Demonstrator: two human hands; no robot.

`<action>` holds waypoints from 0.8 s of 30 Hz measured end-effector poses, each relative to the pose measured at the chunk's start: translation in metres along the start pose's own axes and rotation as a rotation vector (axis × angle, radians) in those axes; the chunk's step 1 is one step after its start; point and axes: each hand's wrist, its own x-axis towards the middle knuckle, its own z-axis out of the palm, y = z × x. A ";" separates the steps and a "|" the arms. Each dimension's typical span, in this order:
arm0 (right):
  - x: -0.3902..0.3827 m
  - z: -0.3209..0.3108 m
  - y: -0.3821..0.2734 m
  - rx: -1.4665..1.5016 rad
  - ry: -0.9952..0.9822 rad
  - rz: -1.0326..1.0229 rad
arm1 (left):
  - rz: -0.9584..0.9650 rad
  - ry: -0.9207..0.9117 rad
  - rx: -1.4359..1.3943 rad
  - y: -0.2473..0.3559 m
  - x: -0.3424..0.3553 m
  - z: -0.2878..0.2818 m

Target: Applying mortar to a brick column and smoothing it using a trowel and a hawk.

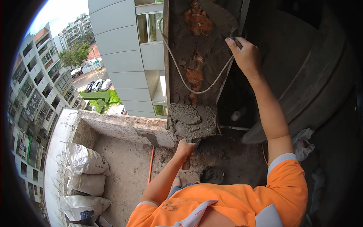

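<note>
In my left hand (184,148) is the handle of a hawk, a flat board (199,142) heaped with wet grey mortar (191,119), held close to the foot of a narrow wall. My right hand (245,55) is raised at the wall's right edge, closed round a trowel, its dark blade (222,17) lying near the wall face. Dark plaster (177,56) covers most of that wall, and patches of bare red brick (197,22) show down its middle. A pale cord (200,92) loops across the front of the wall.
Several filled white sacks (87,160) stand at the left, beside a low parapet (124,121). A dark bucket (211,175) sits by my feet. An orange pole (152,164) lies against the parapet. Beyond are buildings and a street below; a curved dark wall (302,87) rises at right.
</note>
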 end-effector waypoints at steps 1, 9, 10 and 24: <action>-0.029 -0.005 0.005 0.043 -0.009 -0.041 | 0.015 0.004 0.026 -0.008 0.003 0.003; -0.296 -0.024 0.087 0.003 -0.361 -0.147 | -0.131 -0.024 0.128 -0.046 0.004 0.061; -0.323 -0.017 0.095 -0.062 -0.535 0.007 | -0.130 0.011 0.132 -0.057 0.003 0.067; -0.450 -0.076 0.101 0.923 -0.936 1.739 | -0.624 -0.431 -0.259 -0.122 -0.047 -0.009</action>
